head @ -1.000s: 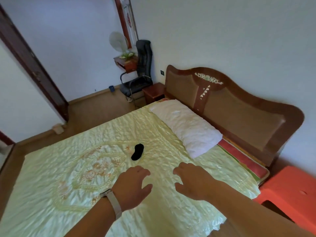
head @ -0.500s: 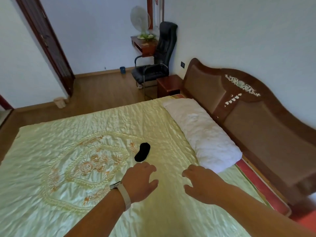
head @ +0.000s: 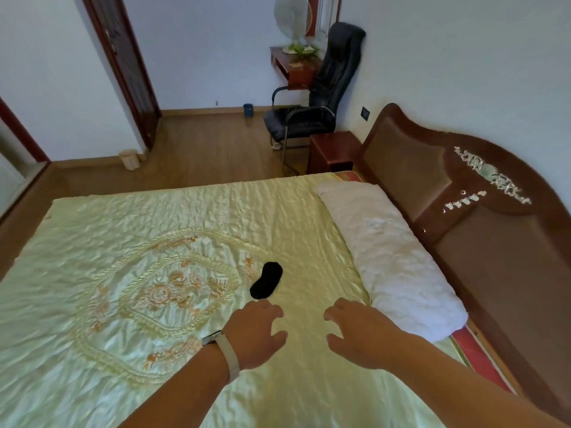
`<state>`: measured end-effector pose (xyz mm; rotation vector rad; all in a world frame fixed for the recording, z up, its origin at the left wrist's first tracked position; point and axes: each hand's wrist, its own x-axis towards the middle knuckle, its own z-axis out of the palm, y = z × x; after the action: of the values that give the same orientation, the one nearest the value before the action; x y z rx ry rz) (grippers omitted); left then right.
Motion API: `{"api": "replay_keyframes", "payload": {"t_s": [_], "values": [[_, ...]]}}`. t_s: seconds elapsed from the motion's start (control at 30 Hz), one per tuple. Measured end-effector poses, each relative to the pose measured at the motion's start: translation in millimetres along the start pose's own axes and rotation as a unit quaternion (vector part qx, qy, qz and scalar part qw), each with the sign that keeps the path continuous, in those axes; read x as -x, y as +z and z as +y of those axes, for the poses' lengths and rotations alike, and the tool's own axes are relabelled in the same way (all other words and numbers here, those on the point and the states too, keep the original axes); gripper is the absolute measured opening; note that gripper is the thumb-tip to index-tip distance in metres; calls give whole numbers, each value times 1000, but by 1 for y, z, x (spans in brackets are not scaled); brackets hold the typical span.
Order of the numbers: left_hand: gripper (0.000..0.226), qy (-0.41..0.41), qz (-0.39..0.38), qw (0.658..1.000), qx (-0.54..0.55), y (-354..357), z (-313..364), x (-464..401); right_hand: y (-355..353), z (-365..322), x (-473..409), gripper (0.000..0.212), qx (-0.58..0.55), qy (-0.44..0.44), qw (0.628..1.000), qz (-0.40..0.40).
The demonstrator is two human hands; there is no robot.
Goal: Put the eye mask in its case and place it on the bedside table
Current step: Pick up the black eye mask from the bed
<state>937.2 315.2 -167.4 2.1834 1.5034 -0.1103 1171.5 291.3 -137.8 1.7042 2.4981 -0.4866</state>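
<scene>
Since the earlier frame both hands sit nearer the eye mask, and more of the far floor and door has come into sight.

Left hand (head: 255, 333): palm down over the bedspread (head: 123, 273), fingers loosely spread and curled, holding nothing; knuckles just near-side of the eye mask, not touching it. Pale band on the wrist.

Right hand (head: 358, 333): beside the left, palm down, fingers spread and bent, likewise holding nothing.

Eye mask (head: 266, 280): black, lying flat on the pale green quilted bedspread, right of its embroidered centre, well apart from the pillow.

Pillow (head: 389, 257): white, long, at the right against the headboard (head: 463, 211) (dark wood, pearly inlay).

Bedside table (head: 335, 151): reddish wood, far end of the headboard, top bare as far as can be seen.

Office chair (head: 318, 97): black, just beyond the bedside table. Wall desk (head: 293, 67) behind it carries a fan (head: 292, 20).

Case: none that can be made out.
</scene>
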Motion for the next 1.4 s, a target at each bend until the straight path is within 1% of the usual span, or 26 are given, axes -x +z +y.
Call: {"api": "replay_keyframes", "payload": {"t_s": [0.17,0.33,0.47,0.53,0.6,0.63,0.77,0.83,0.93,0.97,1.1,1.13,1.2,1.27,1.33,1.4], "values": [[51,-86,7,996,27,-3,-4,0,-1,14,-40,48,0,-65,997,-28],[49,-140,15,988,57,-5,-4,-20,-1,43,-70,47,-17,-103,993,-60],[43,-175,18,974,146,10,-13,-53,13,72,-94,45,-69,-90,990,-83],[28,-195,13,957,217,21,-20,-73,23,85,-108,43,-106,-70,988,-85],[7,-232,25,926,298,33,-32,-95,37,96,-127,40,-139,-47,985,-86],[1,-251,33,910,328,41,-40,-107,46,102,-139,39,-154,-33,984,-88],[5,-297,38,865,402,86,-77,-160,100,126,-196,34,-213,15,971,-108],[8,-326,45,830,450,111,-94,-184,130,134,-224,31,-234,48,964,-113],[12,-369,64,763,527,145,-119,-219,177,140,-267,27,-262,80,954,-120],[12,-378,68,746,544,157,-127,-229,191,141,-281,25,-270,86,951,-122],[13,-397,70,697,592,198,-154,-272,242,143,-326,20,-307,122,935,-129],[11,-399,81,688,601,207,-159,-281,253,143,-334,18,-315,131,931,-129],[7,-406,131,658,621,224,-170,-295,274,144,-348,15,-336,146,922,-123],[5,-423,175,612,645,242,-180,-307,296,147,-360,16,-363,161,911,-113],[5,-432,190,574,669,260,-190,-315,315,149,-373,21,-382,173,902,-107],[10,-431,185,564,679,275,-198,-324,330,152,-388,25,-414,192,885,-95]]}}
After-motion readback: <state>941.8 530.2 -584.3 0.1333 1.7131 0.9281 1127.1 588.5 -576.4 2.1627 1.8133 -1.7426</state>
